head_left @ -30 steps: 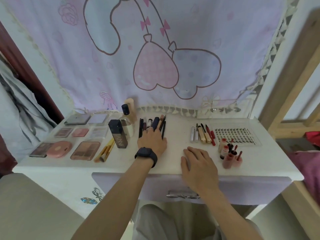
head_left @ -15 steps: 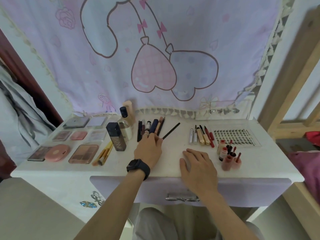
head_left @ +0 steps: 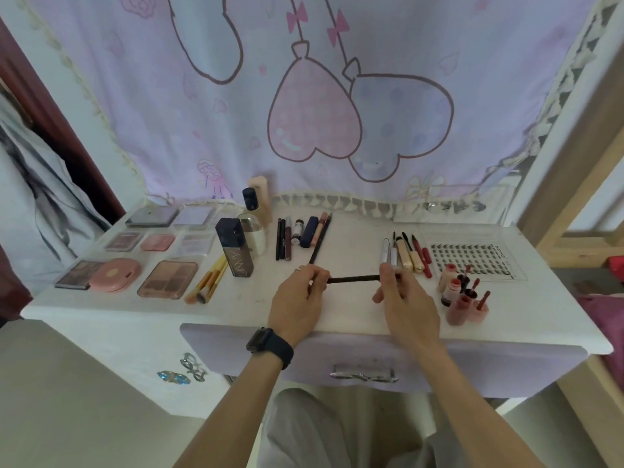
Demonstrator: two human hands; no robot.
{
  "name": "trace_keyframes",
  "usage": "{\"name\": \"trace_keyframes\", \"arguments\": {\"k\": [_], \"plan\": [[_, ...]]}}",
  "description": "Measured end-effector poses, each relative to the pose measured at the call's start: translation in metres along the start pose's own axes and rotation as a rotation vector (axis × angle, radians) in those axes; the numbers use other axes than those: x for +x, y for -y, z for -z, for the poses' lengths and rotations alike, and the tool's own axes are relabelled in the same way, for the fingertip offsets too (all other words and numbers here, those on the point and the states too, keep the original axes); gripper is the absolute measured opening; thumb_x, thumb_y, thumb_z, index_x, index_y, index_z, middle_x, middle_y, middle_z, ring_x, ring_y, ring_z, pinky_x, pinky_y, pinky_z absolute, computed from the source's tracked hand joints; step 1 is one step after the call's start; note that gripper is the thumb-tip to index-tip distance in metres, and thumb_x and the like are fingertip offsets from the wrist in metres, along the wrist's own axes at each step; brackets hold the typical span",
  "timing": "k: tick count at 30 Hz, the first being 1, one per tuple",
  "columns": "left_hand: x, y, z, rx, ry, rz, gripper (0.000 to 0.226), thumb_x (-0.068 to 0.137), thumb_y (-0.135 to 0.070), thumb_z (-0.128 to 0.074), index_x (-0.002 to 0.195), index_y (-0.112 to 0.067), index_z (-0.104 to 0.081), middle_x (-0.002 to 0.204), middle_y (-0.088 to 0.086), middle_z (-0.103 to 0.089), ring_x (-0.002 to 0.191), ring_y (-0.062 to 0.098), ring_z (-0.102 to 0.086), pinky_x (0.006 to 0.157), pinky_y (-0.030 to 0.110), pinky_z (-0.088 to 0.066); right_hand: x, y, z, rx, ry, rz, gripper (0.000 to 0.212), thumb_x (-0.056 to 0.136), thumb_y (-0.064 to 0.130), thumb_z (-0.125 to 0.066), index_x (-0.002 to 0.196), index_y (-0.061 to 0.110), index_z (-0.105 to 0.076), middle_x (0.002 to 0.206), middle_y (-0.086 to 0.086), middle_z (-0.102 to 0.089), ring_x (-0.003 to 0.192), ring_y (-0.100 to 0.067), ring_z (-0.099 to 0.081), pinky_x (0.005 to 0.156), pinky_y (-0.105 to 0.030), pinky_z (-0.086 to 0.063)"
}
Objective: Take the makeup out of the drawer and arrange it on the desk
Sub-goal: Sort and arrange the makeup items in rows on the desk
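Hands apart: left hand (head_left: 297, 298) pinches one end and right hand (head_left: 405, 300) the other end of a thin dark pencil (head_left: 358, 278), held level over the desk (head_left: 354, 231) near front centre. The drawer (head_left: 472, 363) at 6 o'clock looks closed. Risk: it's a fingertip-only pinch, so if one end lets go early the round pencil could drop and roll to the front edge at 6 o'clock. Right hand is also near the upright lip tints (head_left: 462, 298) at its 3 o'clock, and left fingers are close to the slanted liner (head_left: 320, 239) at its 12 o'clock, so a careless move could knock either out of line.
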State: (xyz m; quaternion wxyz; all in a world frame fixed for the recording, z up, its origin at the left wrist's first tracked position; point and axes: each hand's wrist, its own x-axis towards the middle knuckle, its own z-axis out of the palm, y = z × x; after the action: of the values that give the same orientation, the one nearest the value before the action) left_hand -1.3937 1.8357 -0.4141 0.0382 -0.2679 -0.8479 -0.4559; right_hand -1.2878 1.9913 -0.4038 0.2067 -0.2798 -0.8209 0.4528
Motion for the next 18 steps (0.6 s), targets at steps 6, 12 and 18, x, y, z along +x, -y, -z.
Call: {"name": "trace_keyframes", "arguments": {"k": [6, 12, 18], "plan": [[-0.001, 0.003, -0.002, 0.021, -0.102, -0.023, 0.029, 0.105, -0.036, -0.038, 0.084, -0.026, -0.055, 0.078, -0.01, -0.056, 0.067, 0.007, -0.052, 0.059, 0.027, -0.04, 0.011, 0.003, -0.001, 0.002, 0.05, 0.004, 0.062, 0.096, 0.074, -0.028, 0.067, 0.02, -0.04, 0.056, 0.007, -0.046, 0.054, -0.013, -0.043, 0.059, -0.035, -0.035], [-0.004, -0.003, -0.002, 0.128, -0.091, -0.017, 0.058, 0.1, -0.058, -0.033, 0.055, -0.022, -0.037, 0.051, -0.006, -0.036, 0.047, 0.013, -0.034, 0.049, 0.027, -0.024, 0.011, 0.005, -0.006, -0.014, 0.107, 0.039, 0.057, 0.097, 0.067, -0.032, 0.063, 0.021, -0.039, 0.055, 0.004, -0.044, 0.052, -0.012, -0.038, 0.06, -0.036, -0.034], [0.011, -0.004, 0.008, -0.228, 0.054, 0.178, 0.066, 0.097, -0.043, -0.059, 0.04, -0.022, -0.032, 0.044, -0.008, -0.028, 0.044, 0.01, -0.023, 0.047, 0.018, -0.022, 0.005, 0.0, -0.008, 0.047, 0.102, 0.119, 0.053, 0.1, 0.055, -0.037, 0.059, 0.022, -0.033, 0.051, 0.006, -0.033, 0.048, -0.009, -0.028, 0.056, -0.034, -0.027]]}}
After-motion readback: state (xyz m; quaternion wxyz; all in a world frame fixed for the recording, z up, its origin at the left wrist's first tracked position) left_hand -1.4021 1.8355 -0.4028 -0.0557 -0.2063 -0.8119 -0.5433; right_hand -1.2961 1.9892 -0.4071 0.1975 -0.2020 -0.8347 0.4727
